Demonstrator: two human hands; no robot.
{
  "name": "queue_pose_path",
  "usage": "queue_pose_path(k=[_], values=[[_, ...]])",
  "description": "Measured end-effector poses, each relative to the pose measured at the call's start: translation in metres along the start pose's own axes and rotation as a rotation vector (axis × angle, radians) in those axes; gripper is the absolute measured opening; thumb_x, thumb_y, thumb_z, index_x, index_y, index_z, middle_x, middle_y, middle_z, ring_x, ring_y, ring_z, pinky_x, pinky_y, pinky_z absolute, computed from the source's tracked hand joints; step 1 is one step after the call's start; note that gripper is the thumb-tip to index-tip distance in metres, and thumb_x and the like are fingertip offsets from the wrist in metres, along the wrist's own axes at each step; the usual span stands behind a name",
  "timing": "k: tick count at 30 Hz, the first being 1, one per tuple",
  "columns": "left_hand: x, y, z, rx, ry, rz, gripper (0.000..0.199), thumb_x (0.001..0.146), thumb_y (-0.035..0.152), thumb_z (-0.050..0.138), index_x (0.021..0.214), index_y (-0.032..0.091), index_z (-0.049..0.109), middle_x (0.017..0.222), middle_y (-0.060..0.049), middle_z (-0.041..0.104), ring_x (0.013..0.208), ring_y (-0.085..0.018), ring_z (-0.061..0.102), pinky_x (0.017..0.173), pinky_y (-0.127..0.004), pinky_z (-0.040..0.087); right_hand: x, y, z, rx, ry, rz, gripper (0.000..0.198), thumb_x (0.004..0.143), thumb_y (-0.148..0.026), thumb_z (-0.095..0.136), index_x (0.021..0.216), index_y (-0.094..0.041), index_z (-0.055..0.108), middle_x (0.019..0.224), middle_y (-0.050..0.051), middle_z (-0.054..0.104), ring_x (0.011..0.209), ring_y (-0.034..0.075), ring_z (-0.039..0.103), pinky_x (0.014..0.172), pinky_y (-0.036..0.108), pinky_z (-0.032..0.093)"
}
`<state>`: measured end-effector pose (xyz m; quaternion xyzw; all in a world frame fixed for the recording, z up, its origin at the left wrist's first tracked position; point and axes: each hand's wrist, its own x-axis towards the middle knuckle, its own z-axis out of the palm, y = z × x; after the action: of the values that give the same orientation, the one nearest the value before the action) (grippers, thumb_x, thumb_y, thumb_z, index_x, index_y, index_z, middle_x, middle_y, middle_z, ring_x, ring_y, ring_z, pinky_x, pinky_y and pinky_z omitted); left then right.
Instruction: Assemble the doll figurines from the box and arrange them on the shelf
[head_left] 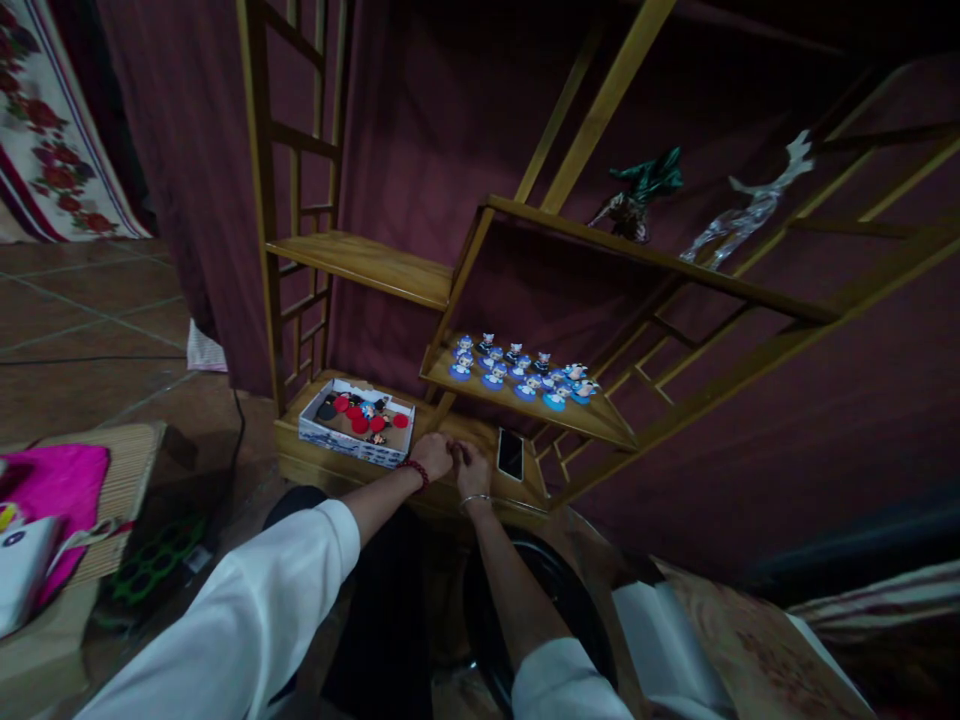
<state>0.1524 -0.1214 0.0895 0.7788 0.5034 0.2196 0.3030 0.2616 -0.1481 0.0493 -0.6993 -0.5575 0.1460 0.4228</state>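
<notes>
My left hand point(433, 455) and my right hand point(472, 468) meet over the lowest board of a wooden shelf, fingers bent and brought together. Whatever lies between the fingertips is too small and dark to name. A red beaded bracelet circles the left wrist, a silver bangle the right. Just left of my hands is an open cardboard box point(352, 452) holding small figurines on red and black round bases. On the board above, several figurines point(523, 375) stand in rows, many on blue-purple bases. A dark-screened phone point(511, 454) lies right of my right hand.
A dark green statuette point(646, 185) and a clear glass-like one point(750, 218) stand on the upper shelf point(660, 262). At left, a low table bears a pink cloth point(64, 490) and a white device point(26, 570). A black round seat point(592, 625) is below my right arm.
</notes>
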Motion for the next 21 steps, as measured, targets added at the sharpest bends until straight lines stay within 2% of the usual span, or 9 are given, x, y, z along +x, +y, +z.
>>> queue_pose_path(k=[8,15,21], values=[[0.0,-0.05,-0.019,0.031,0.032,-0.099,0.026,0.076,0.015,0.043,0.092,0.016,0.063,0.096,-0.009,0.064,0.093,-0.018,0.057,0.082,-0.026,0.043,0.001,-0.03,0.046,-0.046,-0.14,0.033,0.03,0.076,-0.036,0.04,0.088,-0.018,0.061,0.082,0.005,0.066,0.075,0.017,0.061,0.07,0.028,0.047],[0.004,-0.087,-0.032,0.01,0.023,-0.136,0.028,0.075,0.015,0.045,0.098,0.017,0.061,0.097,-0.008,0.064,0.093,-0.018,0.057,0.082,-0.026,0.042,0.016,-0.039,0.084,-0.072,-0.248,0.041,0.024,0.076,-0.025,0.042,0.089,-0.022,0.063,0.088,0.002,0.067,0.081,0.015,0.061,0.074,0.025,0.047],[0.023,-0.118,-0.04,-0.037,0.028,-0.271,0.024,0.073,0.014,0.048,0.093,0.016,0.061,0.095,-0.01,0.064,0.093,-0.019,0.058,0.081,-0.027,0.042,0.038,-0.046,0.118,-0.15,-0.387,0.021,0.021,0.076,-0.022,0.046,0.084,-0.025,0.065,0.083,0.001,0.068,0.079,0.015,0.061,0.071,0.023,0.045]])
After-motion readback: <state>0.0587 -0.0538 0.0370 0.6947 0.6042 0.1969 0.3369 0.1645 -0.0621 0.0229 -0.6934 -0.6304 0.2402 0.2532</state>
